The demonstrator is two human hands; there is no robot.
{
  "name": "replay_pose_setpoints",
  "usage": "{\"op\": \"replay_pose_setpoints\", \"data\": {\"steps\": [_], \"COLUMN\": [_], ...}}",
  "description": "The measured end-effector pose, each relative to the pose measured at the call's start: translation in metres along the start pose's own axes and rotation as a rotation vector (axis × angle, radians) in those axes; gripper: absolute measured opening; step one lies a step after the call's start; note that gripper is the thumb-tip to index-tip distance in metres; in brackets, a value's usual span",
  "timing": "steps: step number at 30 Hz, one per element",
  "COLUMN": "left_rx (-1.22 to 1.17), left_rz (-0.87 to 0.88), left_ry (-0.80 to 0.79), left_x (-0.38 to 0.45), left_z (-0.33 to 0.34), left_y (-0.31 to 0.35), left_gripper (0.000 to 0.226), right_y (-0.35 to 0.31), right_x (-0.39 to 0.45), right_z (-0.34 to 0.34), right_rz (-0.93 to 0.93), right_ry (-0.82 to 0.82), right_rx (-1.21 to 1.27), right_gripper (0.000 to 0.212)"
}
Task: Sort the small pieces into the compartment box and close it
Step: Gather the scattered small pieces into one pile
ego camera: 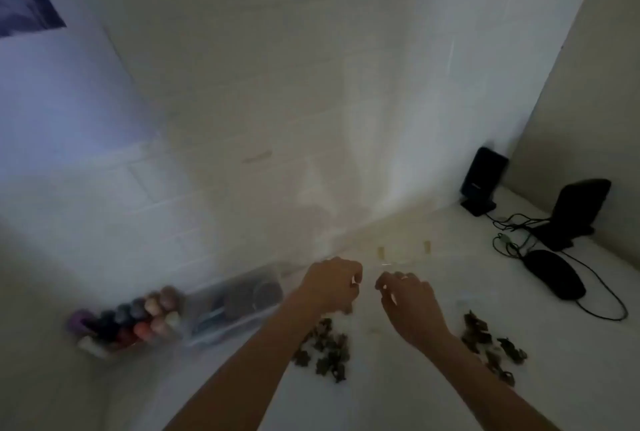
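— The fingers of the left hand (330, 283) are curled in, and the fingers of the right hand (412, 299) also. The picture is dark and blurred, so I cannot tell if they pinch something or how far they are open.

— Where is the compartment box?

— I see only a faint clear shape with two small yellowish clasps (381, 252) just beyond the hands, near the wall. I think it is the box (403, 257), but its compartments are not readable, and I cannot tell if the lid is up or down.

— And the small pieces?

— Dark green pieces lie on the white worktop (381, 392) in two groups. One group (325, 351) is under and beside the left forearm; the other group (491, 344) is to the right of the right wrist.

— What else is there?

— At the left, a clear container (239, 306) with dark things inside, and next to it a pack of coloured round things (131, 319). At the right corner, two black speakers (483, 179), a black mouse (554, 274) and cables (512, 233).
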State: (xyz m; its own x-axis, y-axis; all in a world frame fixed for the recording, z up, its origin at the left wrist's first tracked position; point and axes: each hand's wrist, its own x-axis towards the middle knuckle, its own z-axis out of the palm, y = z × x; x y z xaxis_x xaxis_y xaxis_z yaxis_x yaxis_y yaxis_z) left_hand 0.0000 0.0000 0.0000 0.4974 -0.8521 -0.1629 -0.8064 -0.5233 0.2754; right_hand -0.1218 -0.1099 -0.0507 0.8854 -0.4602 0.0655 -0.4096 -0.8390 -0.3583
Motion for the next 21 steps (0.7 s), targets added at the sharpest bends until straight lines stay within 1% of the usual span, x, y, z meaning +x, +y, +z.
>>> {"op": "replay_pose_setpoints", "data": {"steps": [2, 4, 7, 10, 12, 14, 16, 19, 20, 21], "left_rx": [-0.020, -0.032, -0.044, -0.002, -0.055, -0.141, -0.169, -0.190, -0.220, -0.246], "left_rz": [0.017, 0.037, 0.077, 0.109, 0.127, 0.165, 0.210, 0.247, 0.234, 0.215], "left_ry": [0.003, 0.011, 0.040, 0.199, 0.295, 0.334, 0.286, 0.152, 0.162, 0.205], "left_x": [0.013, 0.026, 0.038, 0.042, 0.039, 0.034, 0.029, 0.009, -0.001, -0.012], "left_z": [0.013, 0.029, 0.056, 0.075, 0.083, 0.087, 0.091, 0.095, 0.097, 0.098], "left_y": [-0.001, -0.003, -0.001, -0.010, -0.016, -0.021, -0.026, -0.035, -0.039, -0.043], "left_gripper": [0.023, 0.024, 0.024, 0.022, 0.020, 0.022, 0.034, 0.053, 0.056, 0.057], "right_y": [0.009, 0.016, 0.025, 0.026, 0.026, 0.028, 0.029, 0.034, 0.036, 0.038], "right_x": [-0.002, -0.006, -0.005, 0.001, 0.003, 0.004, 0.004, -0.004, -0.011, -0.018], "right_z": [0.016, 0.035, 0.058, 0.073, 0.082, 0.088, 0.089, 0.086, 0.085, 0.084], "right_rz": [0.017, 0.015, -0.049, -0.067, -0.072, -0.086, -0.119, -0.190, -0.200, -0.189], "right_ry": [0.079, 0.169, 0.336, 0.473, 0.565, 0.660, 0.724, 0.703, 0.699, 0.720], "right_rx": [0.040, 0.044, 0.039, 0.000, -0.046, -0.065, -0.045, 0.059, 0.080, 0.079], "right_gripper": [0.013, 0.013, 0.015, 0.017, 0.020, 0.022, 0.024, 0.027, 0.027, 0.026]}}
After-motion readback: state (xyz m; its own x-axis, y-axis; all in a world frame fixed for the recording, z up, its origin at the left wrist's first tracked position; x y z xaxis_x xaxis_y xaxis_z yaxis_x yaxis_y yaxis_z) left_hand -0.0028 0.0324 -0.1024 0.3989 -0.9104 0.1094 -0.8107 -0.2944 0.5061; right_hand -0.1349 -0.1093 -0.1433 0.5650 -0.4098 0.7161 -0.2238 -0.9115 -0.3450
